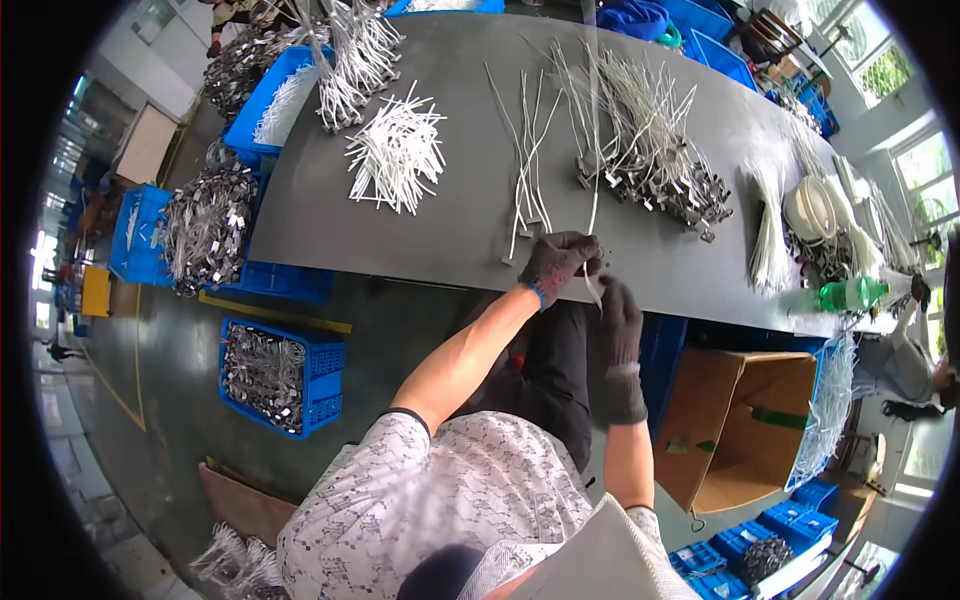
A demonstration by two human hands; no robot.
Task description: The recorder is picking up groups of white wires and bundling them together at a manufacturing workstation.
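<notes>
White cord (594, 200): on my feed, L hand (560, 266) pinches it nr table's (310, 215) near edge; R hand (621, 318) just right, can't tell its grip. White pile (397, 155) far L.

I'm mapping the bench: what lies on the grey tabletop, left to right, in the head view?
Pile of short white pieces, few loose metal-ended strands, large pile of metal-ended strands, bundle of pale strands, green bottle.
</notes>
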